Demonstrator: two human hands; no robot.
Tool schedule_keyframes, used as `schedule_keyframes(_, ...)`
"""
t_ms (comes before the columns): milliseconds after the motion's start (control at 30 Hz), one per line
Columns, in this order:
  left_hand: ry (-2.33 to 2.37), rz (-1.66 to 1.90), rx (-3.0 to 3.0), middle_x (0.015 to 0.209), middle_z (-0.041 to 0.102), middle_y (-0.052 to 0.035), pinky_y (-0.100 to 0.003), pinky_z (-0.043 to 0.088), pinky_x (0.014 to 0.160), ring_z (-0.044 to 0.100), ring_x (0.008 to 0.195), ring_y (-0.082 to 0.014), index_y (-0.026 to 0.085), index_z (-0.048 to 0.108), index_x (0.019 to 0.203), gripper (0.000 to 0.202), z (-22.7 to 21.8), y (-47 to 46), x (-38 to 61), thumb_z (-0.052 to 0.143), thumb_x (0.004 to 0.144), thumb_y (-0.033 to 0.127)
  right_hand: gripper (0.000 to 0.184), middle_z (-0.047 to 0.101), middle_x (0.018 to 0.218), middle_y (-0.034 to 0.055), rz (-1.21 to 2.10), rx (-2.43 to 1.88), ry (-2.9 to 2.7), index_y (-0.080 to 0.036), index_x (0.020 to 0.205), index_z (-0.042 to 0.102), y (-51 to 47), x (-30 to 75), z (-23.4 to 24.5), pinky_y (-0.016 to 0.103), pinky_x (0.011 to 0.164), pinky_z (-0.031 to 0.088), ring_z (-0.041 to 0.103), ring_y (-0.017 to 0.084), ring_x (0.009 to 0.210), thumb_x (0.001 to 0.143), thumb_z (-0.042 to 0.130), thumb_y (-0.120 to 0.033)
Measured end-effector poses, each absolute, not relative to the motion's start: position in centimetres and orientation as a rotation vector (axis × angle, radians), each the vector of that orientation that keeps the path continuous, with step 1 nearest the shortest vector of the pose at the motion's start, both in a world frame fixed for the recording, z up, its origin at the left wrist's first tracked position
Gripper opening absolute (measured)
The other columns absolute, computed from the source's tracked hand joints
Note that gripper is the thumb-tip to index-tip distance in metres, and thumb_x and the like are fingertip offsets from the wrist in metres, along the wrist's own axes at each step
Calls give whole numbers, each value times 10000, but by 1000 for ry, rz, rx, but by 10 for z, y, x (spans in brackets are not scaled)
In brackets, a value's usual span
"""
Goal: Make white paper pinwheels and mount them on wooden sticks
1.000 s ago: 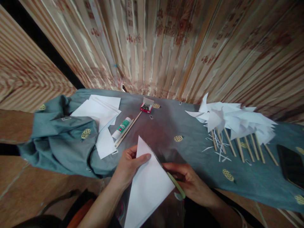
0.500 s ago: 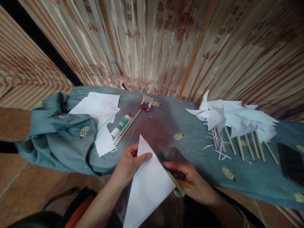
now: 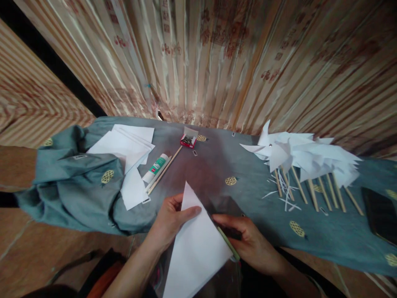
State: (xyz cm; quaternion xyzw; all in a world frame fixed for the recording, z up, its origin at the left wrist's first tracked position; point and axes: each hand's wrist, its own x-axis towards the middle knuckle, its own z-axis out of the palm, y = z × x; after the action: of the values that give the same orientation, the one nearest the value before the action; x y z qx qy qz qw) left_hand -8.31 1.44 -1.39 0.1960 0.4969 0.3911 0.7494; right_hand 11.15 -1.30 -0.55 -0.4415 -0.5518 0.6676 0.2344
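My left hand [image 3: 172, 220] pinches a white folded paper triangle [image 3: 195, 244] near its top corner, thumb on the front face. At the triangle's right edge, my right hand [image 3: 248, 242] grips green-handled scissors [image 3: 228, 245]; their blades are hidden behind the paper. Both hands work at the near edge of a table covered with a grey-green cloth [image 3: 248, 174].
A stack of white sheets [image 3: 127, 145], a glue stick [image 3: 154, 168] and a wooden stick [image 3: 165, 169] lie at the left. A small red box of pins [image 3: 187, 140] sits further back. Several paper pinwheels on sticks [image 3: 304, 159] lie at the right, next to a dark phone [image 3: 380, 215].
Both hands keep their hold on the paper and the scissors. The view has shifted slightly; the triangle sits a little lower and to the right.
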Motion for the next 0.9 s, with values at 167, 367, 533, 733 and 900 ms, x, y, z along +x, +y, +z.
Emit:
schedule_keyframes(167, 1089, 836, 433, 612, 712, -53, -243, 490, 484, 618, 473, -150, 120, 717, 684, 347, -14, 14, -79, 897, 450, 303, 295, 740, 940, 13, 1845, -1229, -1465, -267, 1143, 702, -14, 114, -8, 268, 744, 526, 668, 166, 823, 857, 633, -242)
schedule_keyframes(367, 1095, 825, 440, 626, 717, -57, -248, 490, 489, 620, 480, -154, 122, 726, 702, 349, -15, 16, -75, 896, 450, 295, 291, 740, 939, 13, 1822, -1255, -1443, -259, 1104, 719, -16, 117, -9, 261, 744, 533, 673, 160, 821, 837, 625, -190)
schedule_keyframes(533, 1065, 779, 461, 624, 715, -54, -247, 478, 493, 623, 485, -157, 138, 732, 694, 323, -16, 15, -68, 887, 468, 308, 298, 741, 962, 18, 1807, -1243, -1418, -260, 1133, 705, -16, 121, -10, 270, 745, 535, 676, 162, 814, 849, 624, -221)
schedule_keyframes(733, 1063, 782, 466, 618, 708, -41, -251, 467, 487, 609, 473, -152, 148, 733, 684, 294, -18, 18, -60, 880, 470, 287, 297, 739, 1006, 20, 1814, -1242, -1389, -272, 1143, 701, -17, 126, -9, 286, 771, 535, 676, 175, 848, 860, 616, -245)
schedule_keyframes(900, 1050, 777, 466, 594, 697, -33, -242, 457, 469, 592, 456, -143, 142, 729, 681, 303, -21, 21, -54, 884, 461, 280, 277, 742, 991, 23, 1793, -1266, -1366, -262, 1114, 717, -17, 129, -9, 280, 760, 531, 677, 176, 841, 855, 620, -256)
